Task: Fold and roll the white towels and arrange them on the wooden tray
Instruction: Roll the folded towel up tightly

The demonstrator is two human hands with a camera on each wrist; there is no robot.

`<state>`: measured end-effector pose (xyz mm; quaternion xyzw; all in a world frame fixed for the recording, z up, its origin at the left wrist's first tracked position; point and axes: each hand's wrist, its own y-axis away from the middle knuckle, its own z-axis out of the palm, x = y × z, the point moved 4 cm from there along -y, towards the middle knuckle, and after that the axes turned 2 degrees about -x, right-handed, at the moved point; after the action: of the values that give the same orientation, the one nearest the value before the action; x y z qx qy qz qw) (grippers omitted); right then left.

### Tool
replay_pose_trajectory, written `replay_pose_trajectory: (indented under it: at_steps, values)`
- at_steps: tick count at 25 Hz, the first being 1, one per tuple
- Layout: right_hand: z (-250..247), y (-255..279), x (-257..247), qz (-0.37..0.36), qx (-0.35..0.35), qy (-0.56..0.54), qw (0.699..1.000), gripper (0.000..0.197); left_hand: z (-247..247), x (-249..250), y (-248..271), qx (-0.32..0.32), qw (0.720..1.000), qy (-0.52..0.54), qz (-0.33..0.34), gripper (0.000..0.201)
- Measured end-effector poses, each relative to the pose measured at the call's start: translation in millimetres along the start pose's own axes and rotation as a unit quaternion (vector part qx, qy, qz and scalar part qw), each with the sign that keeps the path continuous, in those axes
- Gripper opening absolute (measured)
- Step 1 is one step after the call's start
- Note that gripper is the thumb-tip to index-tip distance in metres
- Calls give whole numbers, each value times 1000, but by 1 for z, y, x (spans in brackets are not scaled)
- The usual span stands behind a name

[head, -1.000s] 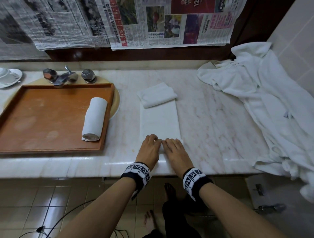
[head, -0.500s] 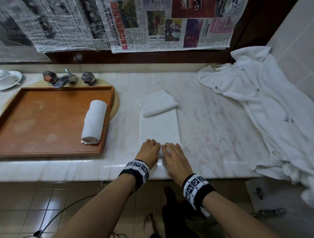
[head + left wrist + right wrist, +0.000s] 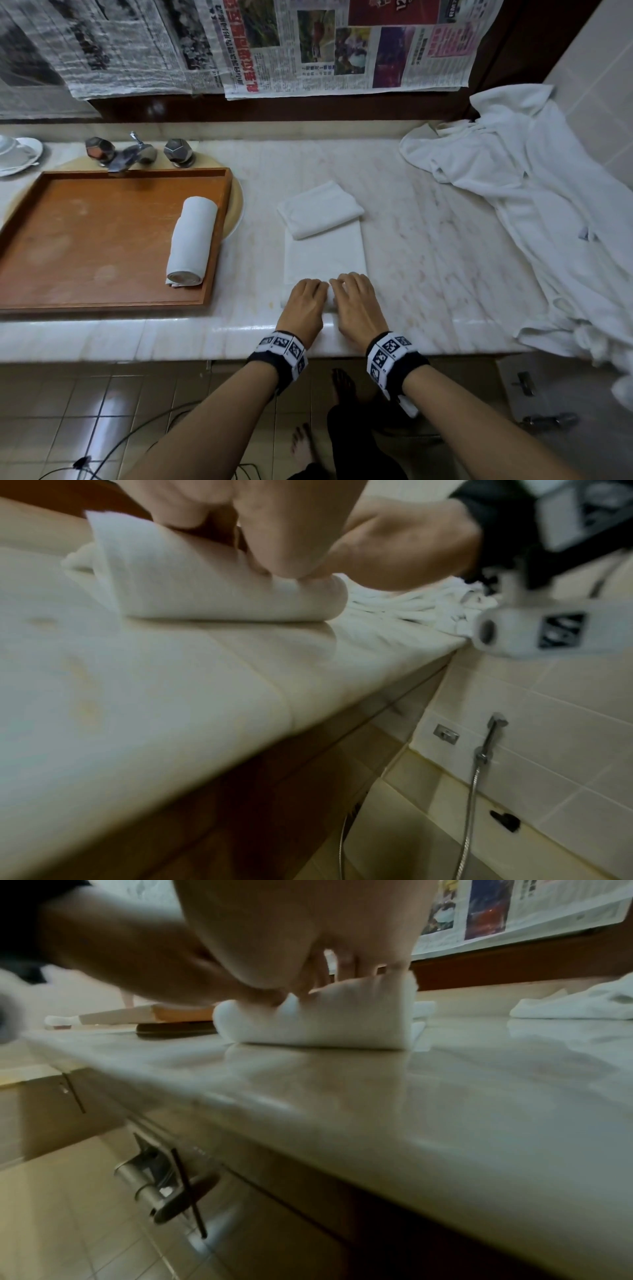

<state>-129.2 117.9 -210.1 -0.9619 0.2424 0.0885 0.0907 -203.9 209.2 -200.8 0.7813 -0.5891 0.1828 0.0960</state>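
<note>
**Both hands on the rolled near end of a towel strip**

The left hand point(image 3: 306, 306) and right hand point(image 3: 356, 306) lie side by side, knuckles up, at 6 o'clock on the white marble countertop point(image 3: 445, 274). The fingers of each hand curl over the rolled near end of the long flat white towel strip point(image 3: 325, 257); the wrist views show the thumbs tucked beneath, so each hand pinches the roll point(image 3: 219, 588) between thumb and fingers. The roll rests on the countertop just inside its front edge.

The unrolled part of the strip runs toward 12 o'clock. A small folded white towel point(image 3: 320, 209) lies tilted across its far end.

At 9 o'clock sits the rectangular orange-brown wooden tray point(image 3: 85, 240). One finished rolled white towel point(image 3: 191, 241) lies inside, along the tray's right wall.

At 10 o'clock, beyond the tray, stands a chrome faucet with two faceted knobs point(image 3: 133, 156).

At 2 to 3 o'clock a crumpled white bathrobe point(image 3: 531, 205) lies spread over the countertop, well apart from the hands.
</note>
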Motion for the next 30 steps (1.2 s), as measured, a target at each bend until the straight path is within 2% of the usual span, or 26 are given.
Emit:
replay_pose_trajectory:
  at_steps: [2, 4, 6, 9, 11, 13, 15, 18, 20, 22, 23, 26, 28, 30]
  values:
    - [6, 9, -5, -4, 1, 20, 1000, 55, -4, -2, -16, -58, 998, -7, -8, 41]
    - [11, 12, -7, -9, -4, 22, 1000, 62, -6, -3, -26, -86, 995, -34, -25, 36]
    - [8, 4, -3, -5, -2, -1, 1000, 54, -8, -1, -24, -58, 997, -32, -39, 37]
    - [-2, -14, 2, 5, -37, -31, 999, 49, -9, 6, -7, 51, 998, -23, 8, 40]
    - [-4, -22, 4, -4, -66, -42, 997, 47, -6, 7, 5, 58, 998, -12, 20, 47]
    - [-4, -22, 2, -13, -84, -38, 996, 44, -4, 9, 15, 48, 999, -9, 13, 55]
    - [-4, -17, -1, -2, -87, -42, 995, 42, 2, 9, 20, 28, 999, -23, 22, 53]
    - [-8, 3, -8, -1, 0, -16, 1000, 50, 1, 1, 9, -5, 1000, -8, -4, 52]
    - [-4, 15, -10, -8, 1, 12, 1000, 55, -5, -7, -9, -34, 999, -4, -35, 41]
    - [-2, 12, -6, 2, -27, 11, 1000, 57, -9, -6, -23, -83, 995, -27, -43, 29]
    - [-2, 6, -3, 12, -35, 0, 999, 55, -10, -6, -28, -84, 995, -39, -44, 28]
    - [-6, -17, 3, 18, -44, -29, 998, 51, -15, -4, -24, -37, 997, -28, -65, 38]
    - [-6, -26, 5, 15, -73, -40, 996, 47, -12, 1, -9, 23, 999, -16, -44, 56]
    - [-7, -26, 3, 17, -115, -36, 993, 38, -4, 6, 8, 52, 999, -14, 0, 70]
